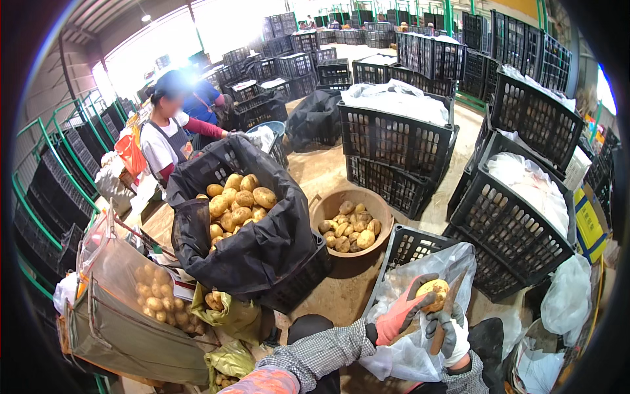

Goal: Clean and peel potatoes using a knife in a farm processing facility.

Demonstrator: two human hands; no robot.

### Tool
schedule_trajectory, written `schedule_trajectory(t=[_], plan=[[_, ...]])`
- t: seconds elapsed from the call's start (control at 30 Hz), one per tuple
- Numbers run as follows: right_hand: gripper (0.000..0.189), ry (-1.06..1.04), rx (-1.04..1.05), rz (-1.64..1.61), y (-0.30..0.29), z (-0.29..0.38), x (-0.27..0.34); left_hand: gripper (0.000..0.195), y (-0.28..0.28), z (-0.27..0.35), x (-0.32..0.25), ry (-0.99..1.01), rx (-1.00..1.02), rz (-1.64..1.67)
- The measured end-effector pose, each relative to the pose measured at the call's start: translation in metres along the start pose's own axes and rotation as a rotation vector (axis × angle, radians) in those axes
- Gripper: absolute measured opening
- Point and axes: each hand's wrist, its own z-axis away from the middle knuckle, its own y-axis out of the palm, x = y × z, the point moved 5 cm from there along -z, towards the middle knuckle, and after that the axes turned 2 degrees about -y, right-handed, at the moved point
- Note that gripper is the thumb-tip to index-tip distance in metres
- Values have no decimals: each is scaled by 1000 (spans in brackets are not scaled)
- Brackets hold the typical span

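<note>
My left hand (411,308), in a red and dark work glove, holds a yellow potato (434,294) with brownish patches. My right hand (449,332), in a white and grey glove, grips a long, narrow brown tool (448,315) beside the potato; its exact kind cannot be told. Both hands are above a black plastic crate (411,246) lined with translucent plastic film (453,263). A round tan basin (317,209) of potatoes stands beyond the crate. To its left, a black crate with a dark cloth liner (256,261) holds larger, cleaner-looking potatoes (236,202).
Stacked black crates (393,133) of covered potatoes rise ahead, with more crates (521,212) at the right. A mesh-sided bin (142,315) of potatoes and green sacks (226,315) stand left. A person (165,133) in an apron works beyond the lined crate, another person close behind.
</note>
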Motion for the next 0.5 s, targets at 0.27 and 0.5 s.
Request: schedule_trajectory(t=[0.27,0.5], plan=[[15,-22,74,158,-8,8,-3,62,0,7,-7,-65,108,-220],[23,45,61,59,-2,16,-13,20,-16,4,5,-40,-159,-60]])
